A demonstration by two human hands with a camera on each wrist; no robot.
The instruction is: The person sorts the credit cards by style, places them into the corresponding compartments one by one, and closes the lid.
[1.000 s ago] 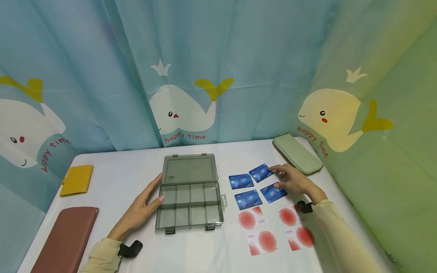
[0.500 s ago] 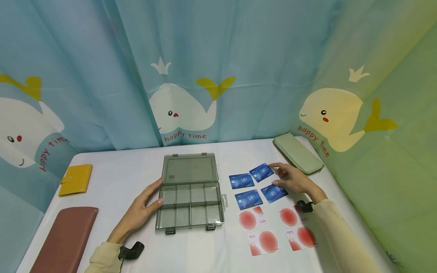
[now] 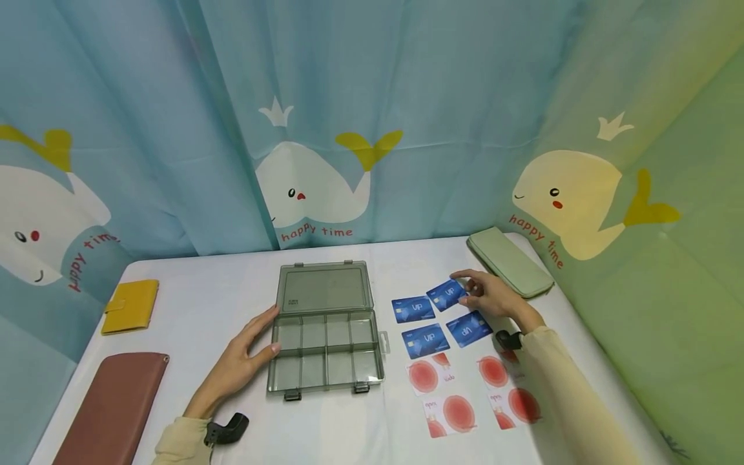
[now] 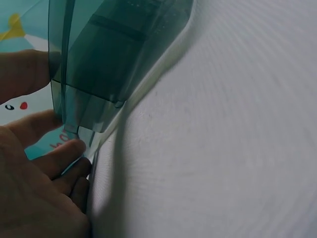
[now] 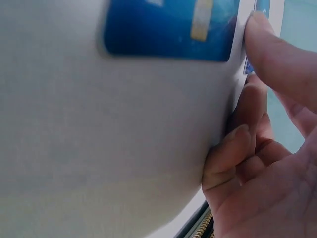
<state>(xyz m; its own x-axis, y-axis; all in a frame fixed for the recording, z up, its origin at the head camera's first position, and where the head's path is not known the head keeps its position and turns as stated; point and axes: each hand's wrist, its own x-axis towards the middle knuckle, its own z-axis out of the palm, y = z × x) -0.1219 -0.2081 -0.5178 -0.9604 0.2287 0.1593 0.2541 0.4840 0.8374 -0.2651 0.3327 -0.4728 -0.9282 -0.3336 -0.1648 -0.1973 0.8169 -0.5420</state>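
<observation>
A translucent grey compartment box [image 3: 325, 350] lies with its lid [image 3: 323, 289] folded back. My left hand [image 3: 235, 365] rests against its left side, thumb and index finger at the wall, fingers relaxed; the left wrist view shows the fingertips right at the box [image 4: 94, 64]. To the right lie blue VIP cards [image 3: 413, 309] in a loose group. My right hand [image 3: 491, 294] pinches the upper right VIP card [image 3: 446, 294] by its edges, index finger at the top edge and thumb at the lower right. Another blue card [image 5: 173, 27] lies beside the thumb in the right wrist view.
Red and white cards [image 3: 459, 414] lie in front of the blue ones. A pale green wallet [image 3: 510, 261] sits at the back right. On the left are a yellow wallet [image 3: 131, 306] and a brown wallet [image 3: 110, 410]. A printed curtain [image 3: 442, 129] hangs behind the table.
My right hand has moved up a little, its index finger now at the card's top edge and its thumb off the lower card, at the upper one. My left hand stays at the box.
</observation>
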